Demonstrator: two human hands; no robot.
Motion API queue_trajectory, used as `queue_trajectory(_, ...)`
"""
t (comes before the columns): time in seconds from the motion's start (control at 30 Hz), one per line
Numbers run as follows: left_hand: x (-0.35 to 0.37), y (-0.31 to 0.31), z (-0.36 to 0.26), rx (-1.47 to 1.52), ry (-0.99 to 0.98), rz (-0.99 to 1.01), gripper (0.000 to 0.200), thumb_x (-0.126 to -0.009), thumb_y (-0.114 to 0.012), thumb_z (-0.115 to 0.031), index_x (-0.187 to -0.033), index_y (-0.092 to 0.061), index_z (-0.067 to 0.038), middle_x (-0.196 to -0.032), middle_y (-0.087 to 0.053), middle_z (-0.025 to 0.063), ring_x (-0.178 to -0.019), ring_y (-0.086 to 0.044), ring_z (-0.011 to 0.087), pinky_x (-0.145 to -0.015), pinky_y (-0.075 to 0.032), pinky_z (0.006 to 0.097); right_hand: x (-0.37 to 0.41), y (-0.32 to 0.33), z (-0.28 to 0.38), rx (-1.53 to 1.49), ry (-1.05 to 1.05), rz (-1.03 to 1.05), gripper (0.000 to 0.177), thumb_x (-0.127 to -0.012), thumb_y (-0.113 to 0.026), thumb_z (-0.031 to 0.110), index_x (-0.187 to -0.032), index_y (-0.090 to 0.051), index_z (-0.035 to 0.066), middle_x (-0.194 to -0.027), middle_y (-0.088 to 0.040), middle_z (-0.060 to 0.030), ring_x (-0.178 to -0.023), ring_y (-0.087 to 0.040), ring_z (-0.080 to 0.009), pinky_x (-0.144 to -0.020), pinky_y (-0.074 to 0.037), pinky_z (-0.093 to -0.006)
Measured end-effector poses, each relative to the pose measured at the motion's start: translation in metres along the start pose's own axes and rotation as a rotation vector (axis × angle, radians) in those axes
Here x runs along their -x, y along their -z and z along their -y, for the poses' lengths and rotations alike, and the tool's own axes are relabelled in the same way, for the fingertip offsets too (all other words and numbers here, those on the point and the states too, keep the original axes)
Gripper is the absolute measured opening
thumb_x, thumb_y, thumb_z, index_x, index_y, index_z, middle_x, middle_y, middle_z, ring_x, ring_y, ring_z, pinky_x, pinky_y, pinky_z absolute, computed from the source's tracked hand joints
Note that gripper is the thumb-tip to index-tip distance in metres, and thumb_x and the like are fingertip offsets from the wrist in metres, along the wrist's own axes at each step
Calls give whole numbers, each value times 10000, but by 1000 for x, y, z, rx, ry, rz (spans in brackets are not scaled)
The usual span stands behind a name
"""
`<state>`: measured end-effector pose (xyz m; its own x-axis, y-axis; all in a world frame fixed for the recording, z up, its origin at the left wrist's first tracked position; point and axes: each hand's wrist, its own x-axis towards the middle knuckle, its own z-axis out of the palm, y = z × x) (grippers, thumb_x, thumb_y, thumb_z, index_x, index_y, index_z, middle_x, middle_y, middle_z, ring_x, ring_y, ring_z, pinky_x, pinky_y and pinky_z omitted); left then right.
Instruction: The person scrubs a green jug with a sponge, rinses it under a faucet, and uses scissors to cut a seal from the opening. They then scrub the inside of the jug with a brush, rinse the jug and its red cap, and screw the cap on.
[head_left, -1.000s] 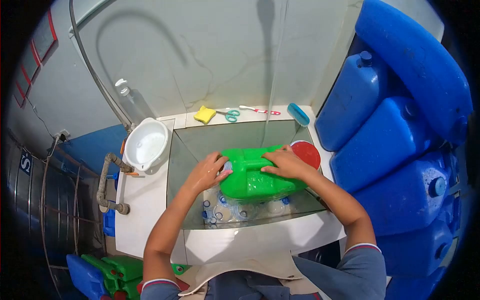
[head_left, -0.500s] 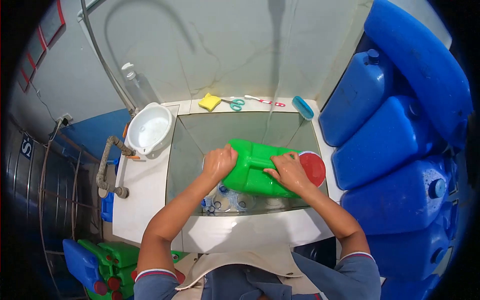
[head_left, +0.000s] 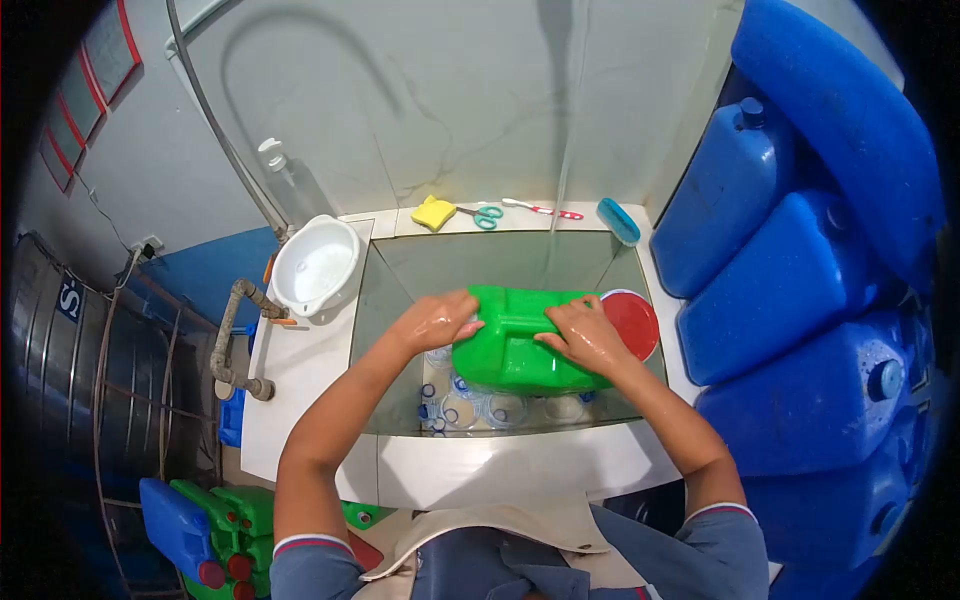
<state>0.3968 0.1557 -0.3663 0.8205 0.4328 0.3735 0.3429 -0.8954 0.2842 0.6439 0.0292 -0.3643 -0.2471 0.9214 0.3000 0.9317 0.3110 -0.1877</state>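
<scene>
A green jerrycan [head_left: 525, 350] lies on its side above the basin [head_left: 400, 265], its red cap [head_left: 630, 325] toward the right. My left hand [head_left: 437, 320] is at the can's left end, fingers curled against its top corner. Round the handle near the can's upper right part, my right hand [head_left: 582, 332] is closed, with the thumb on the near side. Below the can, round clear containers with blue rims [head_left: 505, 410] rest in the basin, partly hidden by it.
On the ledge are a yellow sponge [head_left: 433, 213], teal scissors [head_left: 488, 217], a red-white toothbrush [head_left: 542, 210] and a blue brush [head_left: 619, 222]. A white bowl [head_left: 317, 265] and pipe [head_left: 232, 340] stand left. Large blue jerrycans [head_left: 765, 290] fill the right side.
The view has shifted slightly, moving the surroundings right and down. My left hand has slid a little along the can's end and the can's near face is turned more into view.
</scene>
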Motion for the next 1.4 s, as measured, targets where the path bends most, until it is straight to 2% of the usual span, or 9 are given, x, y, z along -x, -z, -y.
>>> queue_trajectory(0.47, 8, -39, 69, 100, 635, -172, 243, -913, -419, -231, -999, -485, -13, -785, -588, 273, -709, -576, 434, -613, -466, 500, -28, -15, 16, 86, -22, 13, 318, -841, -568, 360, -892, -566, 46, -789, -619, -123, -812, -575, -276, -795, -370, -429)
queue_trajectory(0.5, 6, -26, 60, 99, 624, -169, 243, -913, -419, -231, -999, -485, -13, -785, -588, 273, -709, -576, 434, -613, -466, 500, -26, -13, 18, 88, -31, 6, 318, -841, -568, 360, -892, -566, 46, -789, -619, -123, -812, -575, -276, -795, -370, -429)
queue_trajectory(0.57, 2, -3, 36, 53, 73, -208, 240, -919, -422, -246, -976, -470, -18, -802, -583, 282, -727, -581, 416, -600, -466, 498, -25, -8, 18, 63, 34, 18, 316, -840, -570, 359, -890, -567, 47, -786, -620, -121, -805, -575, -271, -786, -370, -427)
queue_trajectory(0.7, 16, -15, 32, -39, 59, 112, 216, -914, -430, -236, -943, -454, -23, -760, -585, 269, -710, -590, 398, -582, -471, 490, -29, -11, 19, 51, 21, 21, 316, -841, -569, 359, -887, -567, 46, -790, -619, -120, -804, -573, -269, -779, -369, -425)
queue_trajectory(0.77, 10, -24, 30, -94, 429, 156, 188, -907, -436, -209, -908, -437, -21, -721, -581, 263, -712, -597, 384, -571, -473, 484, -30, -13, 22, 70, 7, 28, 315, -841, -569, 359, -885, -566, 47, -788, -619, -115, -802, -573, -268, -775, -370, -421)
queue_trajectory(1.1, 7, -37, 67, -37, 591, -85, 389, -923, -350, -247, -737, -561, 22, -666, -578, 263, -652, -585, 421, -606, -464, 500, -46, -22, 28, 54, -55, 50, 325, -860, -539, 357, -884, -554, 34, -829, -617, -143, -848, -566, -292, -793, -369, -429)
queue_trajectory(1.2, 21, -26, 90, 20, 566, 343, 454, -925, -330, -270, -697, -575, 36, -705, -577, 291, -709, -601, 416, -665, -461, 500, -44, -25, 28, 53, -67, 39, 335, -864, -527, 366, -890, -556, 34, -833, -619, -145, -850, -567, -293, -795, -368, -429)
queue_trajectory(1.27, 32, -36, 118, 481, 1112, 145, 499, -929, -333, -345, -772, -605, 43, -695, -578, 284, -703, -605, 416, -709, -465, 486, -42, -23, 27, 108, -38, 3, 318, -845, -561, 365, -884, -574, 50, -793, -630, -110, -813, -580, -268, -783, -371, -422)
queue_trajectory(1.4, 36, -27, 146, 268, 1061, 40, 556, -926, -345, -430, -949, -603, 61, -800, -588, 310, -793, -611, 397, -749, -464, 469, -44, -17, 25, 112, -20, 8, 325, -829, -579, 366, -886, -580, 46, -786, -629, -109, -805, -580, -277, -781, -371, -417)
